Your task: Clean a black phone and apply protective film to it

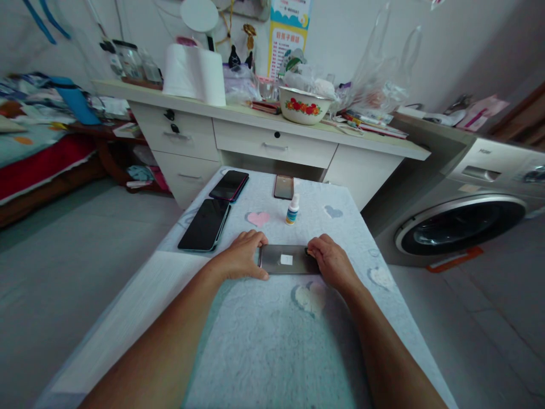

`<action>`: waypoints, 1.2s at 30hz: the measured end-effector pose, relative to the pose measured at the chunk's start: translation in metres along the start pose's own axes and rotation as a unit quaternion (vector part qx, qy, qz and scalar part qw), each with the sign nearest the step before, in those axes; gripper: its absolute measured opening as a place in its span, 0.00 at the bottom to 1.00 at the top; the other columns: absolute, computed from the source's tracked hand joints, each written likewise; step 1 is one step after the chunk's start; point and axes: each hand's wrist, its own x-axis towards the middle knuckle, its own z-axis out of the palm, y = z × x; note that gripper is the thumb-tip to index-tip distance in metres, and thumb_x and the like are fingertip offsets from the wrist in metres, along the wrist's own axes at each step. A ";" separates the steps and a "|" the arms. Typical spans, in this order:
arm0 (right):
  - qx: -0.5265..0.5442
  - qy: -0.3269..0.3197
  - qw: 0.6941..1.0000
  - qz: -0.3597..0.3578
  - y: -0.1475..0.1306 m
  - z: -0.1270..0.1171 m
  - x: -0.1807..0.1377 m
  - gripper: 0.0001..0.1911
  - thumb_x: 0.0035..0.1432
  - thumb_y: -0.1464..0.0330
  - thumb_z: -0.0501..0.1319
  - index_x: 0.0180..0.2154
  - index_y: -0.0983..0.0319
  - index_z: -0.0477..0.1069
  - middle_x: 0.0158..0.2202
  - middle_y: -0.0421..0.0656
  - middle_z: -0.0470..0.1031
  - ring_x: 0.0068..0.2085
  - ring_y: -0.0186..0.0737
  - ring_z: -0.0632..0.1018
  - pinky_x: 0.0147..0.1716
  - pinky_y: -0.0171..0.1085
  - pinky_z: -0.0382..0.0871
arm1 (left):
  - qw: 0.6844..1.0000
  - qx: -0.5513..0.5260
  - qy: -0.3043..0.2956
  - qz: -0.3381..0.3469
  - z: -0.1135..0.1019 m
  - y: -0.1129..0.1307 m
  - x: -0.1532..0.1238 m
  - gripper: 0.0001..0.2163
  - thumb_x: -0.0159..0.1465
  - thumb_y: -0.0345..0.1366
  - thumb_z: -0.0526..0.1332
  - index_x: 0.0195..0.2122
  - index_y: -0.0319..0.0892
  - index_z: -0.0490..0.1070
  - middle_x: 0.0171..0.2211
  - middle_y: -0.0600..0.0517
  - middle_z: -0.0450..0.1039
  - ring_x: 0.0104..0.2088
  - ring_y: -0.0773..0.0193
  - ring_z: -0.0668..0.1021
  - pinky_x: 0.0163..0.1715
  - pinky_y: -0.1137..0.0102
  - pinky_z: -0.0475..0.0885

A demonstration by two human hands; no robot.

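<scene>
A dark grey phone (286,259) lies flat on the table's pale patterned cloth (272,335), with a small white sticker at its middle. My left hand (240,255) clasps its left end, thumb along the near edge and fingers curled over the far edge. My right hand (330,258) grips the right end with curled fingers, and something small and dark sits under its fingertips at the phone's far right corner. A small white dropper bottle (292,209) with a blue label stands upright just beyond the phone.
Three more phones lie farther back: a large one (205,225) at left, one with a pink edge (229,185) behind it, a brownish one (284,187) at centre. A cluttered desk (272,142) with a floral bowl (303,106) stands behind; a washing machine (464,221) is right, a bed (38,153) left.
</scene>
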 end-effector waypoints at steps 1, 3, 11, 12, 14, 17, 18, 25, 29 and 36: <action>-0.001 0.002 1.000 0.000 0.000 0.000 0.000 0.08 0.61 0.71 0.51 0.33 0.60 0.68 0.33 0.41 0.66 0.34 0.34 0.69 0.34 0.32 0.58 | 1.000 -0.001 -0.001 0.000 0.000 0.000 0.000 0.26 0.40 0.44 0.68 0.40 0.45 0.62 0.41 0.52 0.63 0.44 0.56 0.66 0.42 0.67 0.63; 0.000 0.004 1.000 -0.002 0.001 -0.001 0.000 0.07 0.60 0.71 0.52 0.34 0.61 0.68 0.34 0.41 0.66 0.35 0.34 0.69 0.35 0.32 0.59 | 1.000 -0.002 -0.002 -0.002 0.000 0.000 0.000 0.26 0.41 0.44 0.68 0.40 0.45 0.62 0.41 0.52 0.64 0.44 0.56 0.66 0.42 0.67 0.63; 0.024 -0.019 1.000 -0.008 0.007 -0.003 -0.002 0.03 0.56 0.71 0.57 0.34 0.61 0.68 0.34 0.41 0.67 0.33 0.34 0.69 0.35 0.33 0.60 | 1.000 -0.002 -0.003 -0.002 0.000 -0.001 0.000 0.27 0.40 0.43 0.68 0.41 0.46 0.62 0.41 0.52 0.63 0.45 0.56 0.66 0.43 0.67 0.63; 0.028 -0.021 0.999 -0.009 0.007 -0.004 -0.002 0.03 0.56 0.71 0.56 0.34 0.61 0.68 0.34 0.41 0.67 0.33 0.34 0.69 0.35 0.33 0.60 | 1.000 -0.003 -0.005 -0.004 0.000 -0.001 0.000 0.27 0.40 0.44 0.68 0.41 0.46 0.62 0.42 0.52 0.63 0.45 0.56 0.66 0.43 0.67 0.63; 0.035 -0.023 0.999 -0.012 0.007 -0.004 -0.002 0.03 0.57 0.72 0.55 0.33 0.61 0.67 0.34 0.41 0.67 0.34 0.34 0.69 0.35 0.32 0.60 | 1.000 -0.004 -0.006 -0.004 -0.001 0.000 0.000 0.27 0.40 0.44 0.68 0.41 0.46 0.62 0.42 0.52 0.63 0.45 0.56 0.66 0.43 0.67 0.63; 0.043 -0.020 0.999 -0.018 0.007 -0.003 -0.003 0.06 0.58 0.73 0.52 0.32 0.60 0.67 0.33 0.40 0.66 0.34 0.33 0.68 0.35 0.32 0.59 | 1.000 -0.002 -0.006 -0.005 -0.001 0.002 -0.001 0.27 0.40 0.43 0.68 0.41 0.46 0.62 0.42 0.52 0.63 0.45 0.56 0.66 0.43 0.66 0.63; 0.045 -0.020 0.999 -0.019 0.006 -0.003 -0.003 0.07 0.58 0.74 0.51 0.32 0.60 0.67 0.33 0.40 0.65 0.33 0.33 0.68 0.34 0.32 0.59 | 1.000 -0.003 -0.006 -0.008 -0.002 0.003 -0.001 0.26 0.40 0.43 0.68 0.41 0.46 0.62 0.41 0.52 0.63 0.45 0.56 0.66 0.43 0.66 0.63; 0.033 -0.012 0.999 -0.016 0.006 -0.005 -0.002 0.08 0.55 0.76 0.52 0.30 0.62 0.68 0.32 0.41 0.66 0.34 0.34 0.69 0.35 0.32 0.60 | 1.000 -0.004 -0.006 -0.015 -0.002 0.004 -0.001 0.26 0.40 0.43 0.68 0.40 0.46 0.63 0.41 0.52 0.64 0.45 0.55 0.66 0.43 0.66 0.63; 0.025 -0.012 1.000 -0.011 0.008 -0.007 -0.003 0.06 0.53 0.76 0.54 0.31 0.62 0.68 0.33 0.42 0.67 0.33 0.34 0.69 0.34 0.32 0.61 | 1.000 -0.005 -0.005 -0.012 -0.002 0.004 -0.001 0.25 0.40 0.43 0.68 0.40 0.45 0.63 0.41 0.52 0.64 0.45 0.55 0.66 0.42 0.66 0.63; 0.040 -0.016 0.999 -0.006 0.011 -0.008 -0.002 0.06 0.54 0.76 0.54 0.32 0.62 0.68 0.33 0.42 0.68 0.34 0.34 0.70 0.36 0.33 0.62 | 1.000 -0.003 -0.007 -0.009 -0.002 0.005 0.000 0.25 0.40 0.43 0.68 0.40 0.45 0.63 0.41 0.52 0.64 0.44 0.56 0.66 0.43 0.66 0.63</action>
